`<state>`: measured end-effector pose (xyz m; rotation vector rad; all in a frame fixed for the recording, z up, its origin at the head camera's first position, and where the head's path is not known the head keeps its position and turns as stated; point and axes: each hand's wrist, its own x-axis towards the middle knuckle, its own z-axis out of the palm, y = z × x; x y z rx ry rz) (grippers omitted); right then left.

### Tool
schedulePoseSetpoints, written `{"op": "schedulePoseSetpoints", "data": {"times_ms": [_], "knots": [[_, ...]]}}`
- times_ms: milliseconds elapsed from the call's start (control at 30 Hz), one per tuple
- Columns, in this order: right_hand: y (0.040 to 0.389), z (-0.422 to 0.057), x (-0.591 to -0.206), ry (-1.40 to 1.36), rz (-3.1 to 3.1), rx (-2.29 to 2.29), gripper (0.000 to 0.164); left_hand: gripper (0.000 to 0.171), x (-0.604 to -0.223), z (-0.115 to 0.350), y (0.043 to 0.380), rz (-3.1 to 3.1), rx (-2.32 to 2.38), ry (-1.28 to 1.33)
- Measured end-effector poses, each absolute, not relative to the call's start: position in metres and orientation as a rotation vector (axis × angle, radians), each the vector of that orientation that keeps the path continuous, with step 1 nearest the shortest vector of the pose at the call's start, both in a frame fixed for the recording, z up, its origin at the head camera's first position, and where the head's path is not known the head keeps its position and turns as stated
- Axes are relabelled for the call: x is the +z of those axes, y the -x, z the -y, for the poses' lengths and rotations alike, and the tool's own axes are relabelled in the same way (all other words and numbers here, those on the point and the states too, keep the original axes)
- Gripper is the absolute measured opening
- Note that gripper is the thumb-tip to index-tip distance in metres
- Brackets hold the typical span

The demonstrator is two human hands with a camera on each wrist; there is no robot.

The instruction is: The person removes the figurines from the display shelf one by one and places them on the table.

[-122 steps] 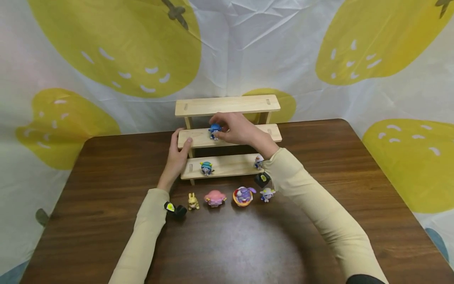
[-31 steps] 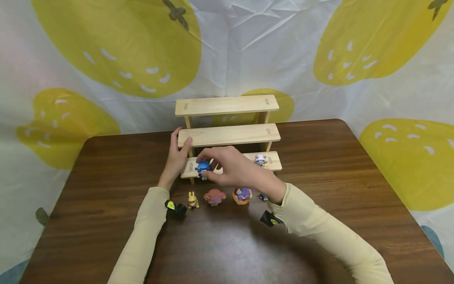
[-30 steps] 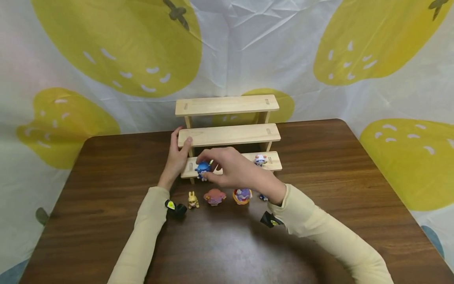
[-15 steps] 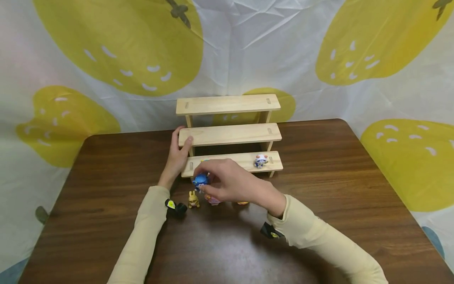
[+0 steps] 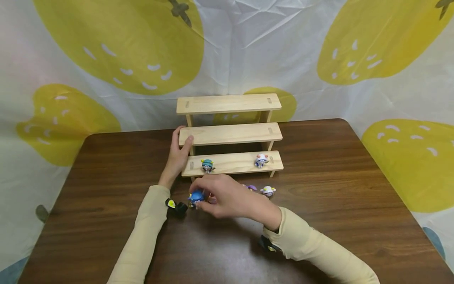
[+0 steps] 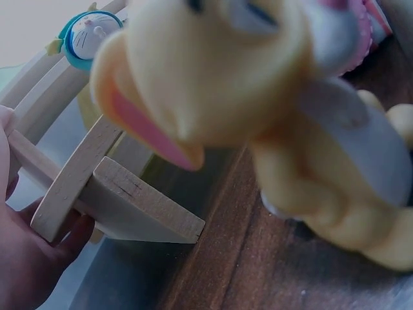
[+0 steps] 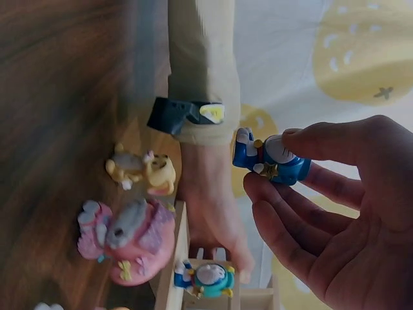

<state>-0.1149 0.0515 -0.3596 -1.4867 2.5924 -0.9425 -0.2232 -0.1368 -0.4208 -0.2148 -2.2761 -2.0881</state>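
Note:
My right hand (image 5: 234, 199) pinches a small blue cat figurine (image 7: 281, 155) between thumb and fingertips, above the row of toys on the table. With my left hand (image 5: 176, 159) I grip the left end of the middle board of a three-step wooden display stand (image 5: 230, 134), thumb on top. On the lowest step stand a teal-hatted figurine (image 5: 207, 165), at the left, and a white-hatted figurine (image 5: 261, 160), at the right. A yellow rabbit figurine (image 6: 187, 84) looms close in the left wrist view; in the head view the right hand and blue figurine mostly hide it.
On the brown table (image 5: 337, 189), a pink figurine (image 7: 145, 258) stands beside the rabbit. Further right are a partly hidden purple-eared figurine (image 5: 252, 187) and a white figurine with yellow horns (image 5: 268, 191). A fruit-print cloth (image 5: 227, 47) hangs behind the stand.
The right hand has carried the blue figurine off the middle step, down past the lowest step and forward over the table toys. The left hand keeps its grip on the stand.

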Motion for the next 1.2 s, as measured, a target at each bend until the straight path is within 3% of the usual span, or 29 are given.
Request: {"op": "schedulePoseSetpoints", "data": {"times_ms": [500,733,1200], "knots": [[0.103,-0.043,-0.381,1.463,-2.540,-0.916,0.021,0.054,-0.421,0.136,0.224,2.295,-2.050,0.212],[0.101,-0.040,-0.393,1.481,-2.516,-0.888,0.021,0.056,-0.449,0.141,0.243,2.272,-2.057,0.225],[0.095,-0.037,-0.414,1.379,-2.496,-0.794,0.024,0.055,-0.453,0.138,0.243,2.238,-2.010,0.254]]}}
